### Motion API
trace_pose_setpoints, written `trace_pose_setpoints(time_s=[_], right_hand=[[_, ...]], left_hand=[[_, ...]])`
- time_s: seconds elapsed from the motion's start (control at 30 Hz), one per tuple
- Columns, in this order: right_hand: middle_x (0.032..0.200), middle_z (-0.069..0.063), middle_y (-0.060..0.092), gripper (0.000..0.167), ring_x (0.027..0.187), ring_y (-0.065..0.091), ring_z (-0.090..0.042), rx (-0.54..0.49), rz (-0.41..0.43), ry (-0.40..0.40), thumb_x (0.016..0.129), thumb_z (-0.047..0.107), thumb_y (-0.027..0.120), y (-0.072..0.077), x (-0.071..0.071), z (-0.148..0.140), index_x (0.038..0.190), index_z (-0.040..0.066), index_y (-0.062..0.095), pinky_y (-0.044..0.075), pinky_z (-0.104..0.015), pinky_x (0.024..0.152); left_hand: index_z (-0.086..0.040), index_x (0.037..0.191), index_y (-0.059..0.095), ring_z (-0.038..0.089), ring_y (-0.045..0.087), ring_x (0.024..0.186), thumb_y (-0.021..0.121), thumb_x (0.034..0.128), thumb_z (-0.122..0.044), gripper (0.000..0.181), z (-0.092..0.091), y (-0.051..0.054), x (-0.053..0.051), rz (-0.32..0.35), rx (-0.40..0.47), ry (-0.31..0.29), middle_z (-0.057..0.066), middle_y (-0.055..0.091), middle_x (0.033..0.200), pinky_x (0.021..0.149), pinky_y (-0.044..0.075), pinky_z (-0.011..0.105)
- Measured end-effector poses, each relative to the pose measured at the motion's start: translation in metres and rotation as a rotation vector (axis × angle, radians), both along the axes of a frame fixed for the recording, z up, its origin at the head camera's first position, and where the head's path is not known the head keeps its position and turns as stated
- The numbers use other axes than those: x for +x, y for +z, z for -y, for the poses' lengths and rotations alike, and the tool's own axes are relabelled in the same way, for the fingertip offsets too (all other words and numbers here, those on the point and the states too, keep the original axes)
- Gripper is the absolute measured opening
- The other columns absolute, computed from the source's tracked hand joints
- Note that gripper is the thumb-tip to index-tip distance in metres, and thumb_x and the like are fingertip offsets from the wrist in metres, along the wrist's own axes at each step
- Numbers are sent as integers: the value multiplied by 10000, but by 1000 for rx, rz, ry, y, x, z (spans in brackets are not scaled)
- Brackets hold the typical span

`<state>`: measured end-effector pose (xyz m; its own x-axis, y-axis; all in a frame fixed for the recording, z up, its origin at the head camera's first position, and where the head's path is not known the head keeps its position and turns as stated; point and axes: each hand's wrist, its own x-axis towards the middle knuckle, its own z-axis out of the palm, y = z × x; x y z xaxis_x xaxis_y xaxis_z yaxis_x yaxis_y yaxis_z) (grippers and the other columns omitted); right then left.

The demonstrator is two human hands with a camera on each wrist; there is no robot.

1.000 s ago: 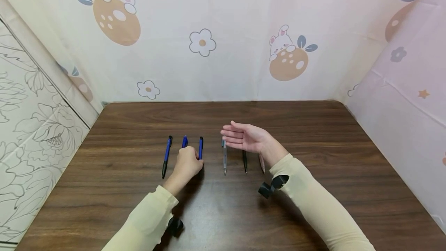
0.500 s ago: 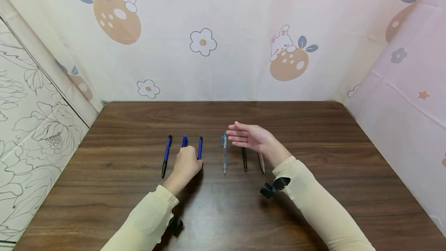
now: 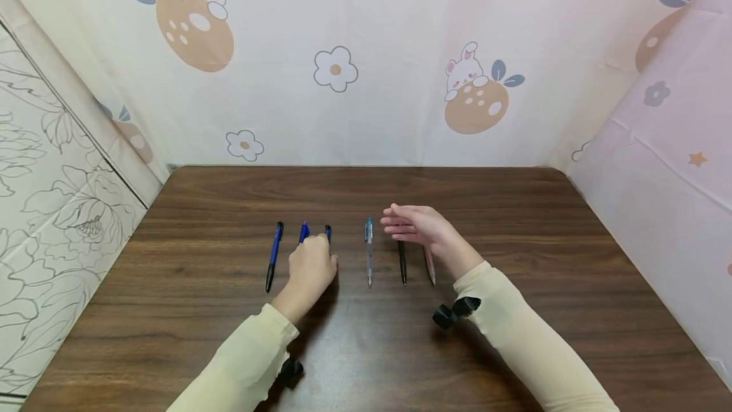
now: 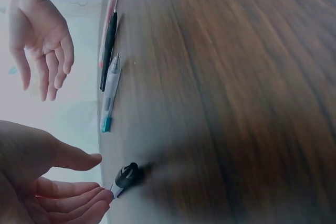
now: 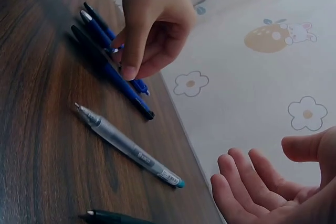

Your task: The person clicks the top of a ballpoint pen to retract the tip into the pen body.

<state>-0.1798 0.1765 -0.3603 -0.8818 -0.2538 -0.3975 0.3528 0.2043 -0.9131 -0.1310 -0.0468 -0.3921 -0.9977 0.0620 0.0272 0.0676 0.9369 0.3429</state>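
Over the blue pens on the left hovers my left hand point(image 3: 311, 269), its thumb and relaxed fingers apart in the left wrist view. It is nearest to the right-hand blue pen point(image 5: 123, 83), which has a black grip; whether it touches that pen I cannot tell. The middle blue pen point(image 3: 304, 232) lies partly beneath the hand, and another blue pen point(image 3: 275, 253) lies to its left. My right hand point(image 3: 426, 231) is held palm inward with extended fingers, holding nothing. It hides the upper ends of a black pen point(image 3: 403, 266) and a pinkish pen point(image 3: 429, 267).
Between the hands lies a clear pen point(image 3: 369, 262) with a teal end. All the pens rest on a dark wooden table point(image 3: 366, 348). A patterned curtain point(image 3: 394, 113) hangs behind the table's far edge. Small black devices point(image 3: 452, 313) sit at both wrists.
My right hand has drawn back to the right, uncovering the clear pen's teal end. My left hand has shifted slightly right, now covering more of the right-hand blue pen.
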Motion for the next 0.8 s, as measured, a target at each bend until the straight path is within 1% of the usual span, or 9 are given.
trace_pose_setpoints(time_s=[0.1, 0.17, 0.3, 0.37, 0.5, 0.57, 0.6, 0.7, 0.8], right_hand=[[1390, -215, 527, 515, 1161, 640, -217, 25, -16, -2, 1024, 333, 443, 0, 1, -1, 1392, -28, 450, 492, -390, 1055], [1377, -211, 543, 511, 1181, 627, -247, 44, -28, -5, 1022, 333, 450, -1, 1, -1, 1383, -28, 462, 491, -401, 1055], [1329, -207, 590, 493, 1164, 630, -275, 90, -67, -16, 1016, 327, 465, -2, 2, -1, 1348, -36, 500, 501, -419, 1039], [1301, -212, 609, 480, 1143, 639, -281, 111, -92, -19, 1014, 313, 473, -3, 3, -2, 1329, -48, 516, 515, -418, 1020], [1277, -230, 618, 464, 1136, 637, -319, 173, -147, -8, 1007, 296, 490, -5, 4, -1, 1293, -66, 542, 542, -404, 979], [1273, -228, 621, 456, 1146, 631, -333, 220, -172, 6, 1004, 305, 497, -6, 5, -1, 1276, -56, 560, 544, -408, 973], [1275, -224, 622, 451, 1148, 630, -332, 246, -180, 11, 1003, 315, 498, -7, 5, 0, 1268, -43, 570, 542, -413, 975], [1265, -206, 634, 433, 1139, 638, -318, 316, -199, 16, 1000, 329, 503, -6, 7, 2, 1254, -9, 594, 532, -435, 985], [1245, -189, 651, 422, 1125, 647, -303, 373, -219, 14, 1000, 339, 501, -6, 9, 3, 1247, 14, 608, 534, -441, 977]], left_hand=[[4, 1080, 673, 287, 695, 728, 711, 863, -244, 331, -5, 1, -1, -10, -42, -20, 154, 712, 909, 582, 580, 400], [-21, 1108, 673, 283, 690, 705, 698, 875, -276, 346, -9, 2, -2, -10, -56, -32, 148, 714, 910, 562, 569, 394], [-41, 1079, 673, 269, 678, 659, 681, 887, -305, 326, -17, 2, -6, -8, -50, -61, 141, 718, 887, 504, 536, 364], [-36, 1046, 676, 247, 665, 629, 683, 886, -293, 303, -21, 0, -8, -1, -19, -79, 133, 719, 864, 484, 521, 340], [-37, 917, 669, 186, 615, 588, 694, 877, -260, 228, -29, -3, -12, 21, 67, -109, 100, 706, 789, 481, 495, 308], [-48, 817, 634, 164, 578, 569, 700, 872, -246, 216, -34, -5, -14, 29, 107, -116, 83, 677, 730, 476, 473, 294], [-51, 794, 621, 156, 564, 563, 702, 870, -245, 224, -36, -6, -15, 31, 117, -116, 78, 667, 715, 473, 463, 290], [-49, 769, 602, 144, 546, 538, 701, 872, -230, 230, -43, -7, -16, 47, 149, -119, 71, 650, 688, 444, 429, 257], [-43, 782, 611, 156, 581, 560, 696, 876, -217, 215, -49, -6, -18, 59, 178, -109, 74, 660, 701, 438, 433, 259]])
